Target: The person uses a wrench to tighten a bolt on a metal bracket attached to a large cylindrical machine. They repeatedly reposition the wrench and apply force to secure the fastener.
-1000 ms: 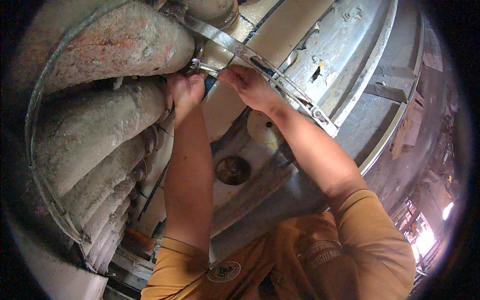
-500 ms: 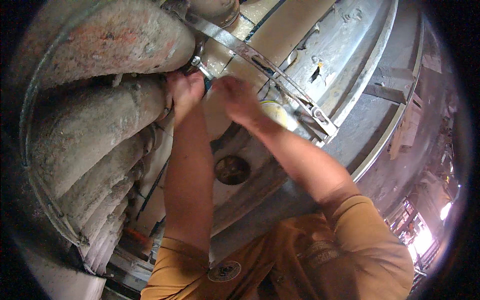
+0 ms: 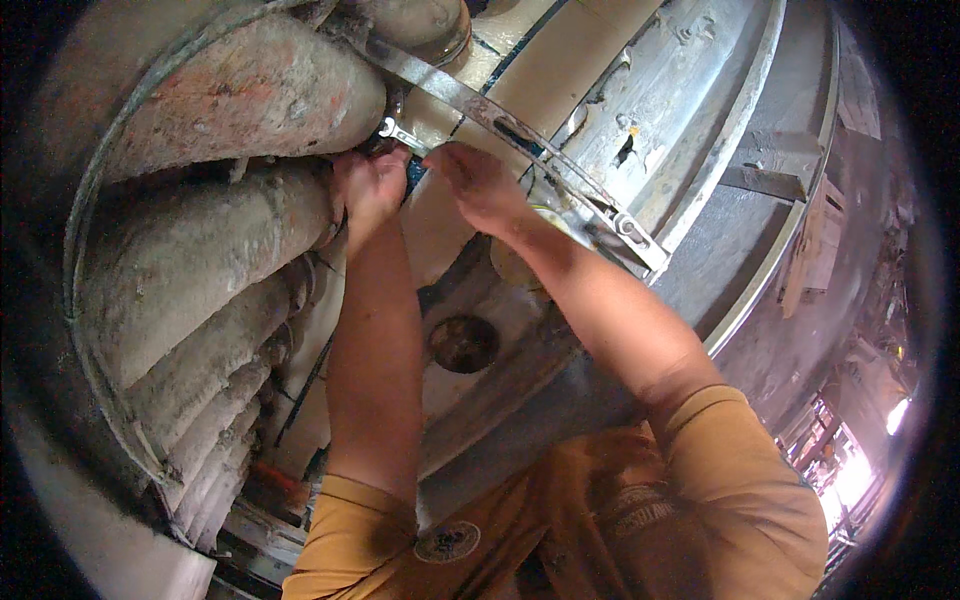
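An open-ended wrench (image 3: pixel 402 136) slants across the gap beside the upper rough grey cylinder. Its handle end runs into my right hand (image 3: pixel 475 185), whose fingers are closed around it. The open jaw points left, near the dark recess at the cylinder's end. Just below that jaw, my left hand (image 3: pixel 372 185) reaches up with curled fingers against the cylinder ends. Whatever its fingertips pinch is hidden in the recess.
Several rough, dusty cylinders (image 3: pixel 200 260) stack along the left. A slotted metal bar (image 3: pixel 470 100) crosses above my right hand. Cream panels with dark seams (image 3: pixel 570 60) lie behind it. Below my hands is a plate with a round hole (image 3: pixel 463 343). Curved metal ribs (image 3: pixel 735 120) rise at the right.
The wrench has tilted slightly, its jaw a little lower and further left. My right hand has shifted slightly with it. My left hand stays at nearly the same place.
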`<move>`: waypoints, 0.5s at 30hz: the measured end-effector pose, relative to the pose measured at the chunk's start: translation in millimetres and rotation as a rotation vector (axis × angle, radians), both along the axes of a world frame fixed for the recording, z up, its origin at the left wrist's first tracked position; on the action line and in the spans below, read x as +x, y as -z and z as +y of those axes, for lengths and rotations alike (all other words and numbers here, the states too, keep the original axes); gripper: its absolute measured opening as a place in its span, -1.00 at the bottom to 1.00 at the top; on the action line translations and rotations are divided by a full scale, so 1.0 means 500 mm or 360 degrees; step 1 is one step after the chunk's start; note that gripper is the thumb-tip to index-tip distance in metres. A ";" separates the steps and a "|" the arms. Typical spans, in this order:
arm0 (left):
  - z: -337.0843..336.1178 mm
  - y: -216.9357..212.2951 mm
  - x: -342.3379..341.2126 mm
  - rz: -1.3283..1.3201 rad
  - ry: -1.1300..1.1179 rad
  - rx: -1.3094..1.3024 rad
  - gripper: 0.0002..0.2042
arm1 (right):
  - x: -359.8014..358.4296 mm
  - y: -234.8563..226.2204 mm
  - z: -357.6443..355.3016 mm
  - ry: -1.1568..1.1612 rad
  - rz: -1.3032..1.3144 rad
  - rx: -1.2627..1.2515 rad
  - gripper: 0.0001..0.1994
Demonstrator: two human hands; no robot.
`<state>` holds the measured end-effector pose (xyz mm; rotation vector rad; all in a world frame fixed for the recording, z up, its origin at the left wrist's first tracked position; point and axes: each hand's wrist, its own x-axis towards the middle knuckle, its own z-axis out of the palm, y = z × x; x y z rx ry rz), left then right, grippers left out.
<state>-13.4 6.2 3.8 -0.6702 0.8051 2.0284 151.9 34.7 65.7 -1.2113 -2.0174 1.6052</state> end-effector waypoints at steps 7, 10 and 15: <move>0.007 -0.044 0.023 0.0166 0.0164 0.0085 -0.67 | 0.013 0.057 0.062 0.0124 0.0236 0.0134 -0.80; 0.002 -0.023 0.015 0.0130 0.0147 0.0031 -0.66 | 0.004 0.044 0.072 0.0178 0.0074 0.0061 -0.79; -0.031 0.038 -0.029 0.0005 0.0240 0.0094 -0.61 | 0.002 0.019 0.004 -0.0053 -0.0162 0.0358 -0.73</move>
